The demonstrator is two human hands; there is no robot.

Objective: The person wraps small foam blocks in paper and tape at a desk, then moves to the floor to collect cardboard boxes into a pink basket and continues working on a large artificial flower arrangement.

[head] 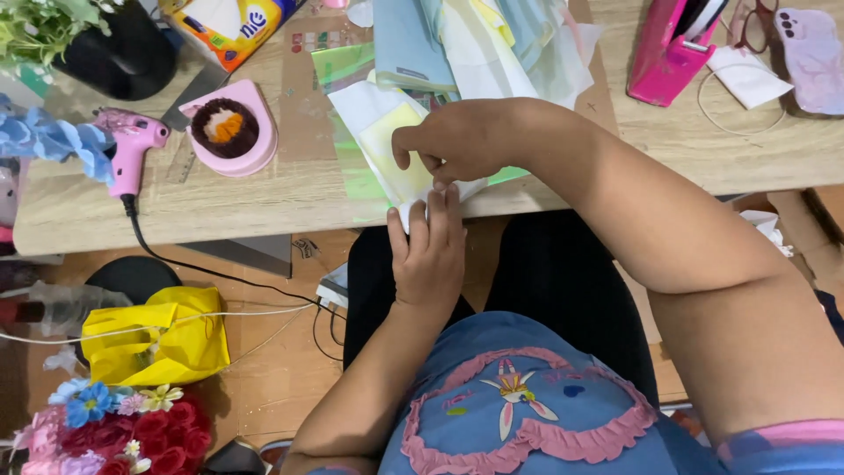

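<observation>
- Wooden surface (264, 198) across the top of the view, edge running just above the lap, littered with craft materials.
- Stack of pastel paper and translucent sheets (475, 44) at the far middle, spilling toward the near edge.
- Yellow bag (167, 339) on the floor at lower left, beside a bunch of red and blue artificial flowers (132, 431).
- Pink tape dispenser (673, 44) at upper right, near a phone (813, 57) in a pale case.
- Pink round-topped holder (233, 127) with a dark cup inside, left of centre.
- Pink glue gun (132, 145) lying at the left, black cord trailing off the edge to the floor.
- Right hand (462, 141) curled, fingertips pinching the white paper (413, 209) from above at the surface's near edge.
- Left hand (429, 255) reaching up from below, fingers straight and close together, pressed against the underside of the same white paper.
- White paper small, folded, overhanging the edge between both hands.
</observation>
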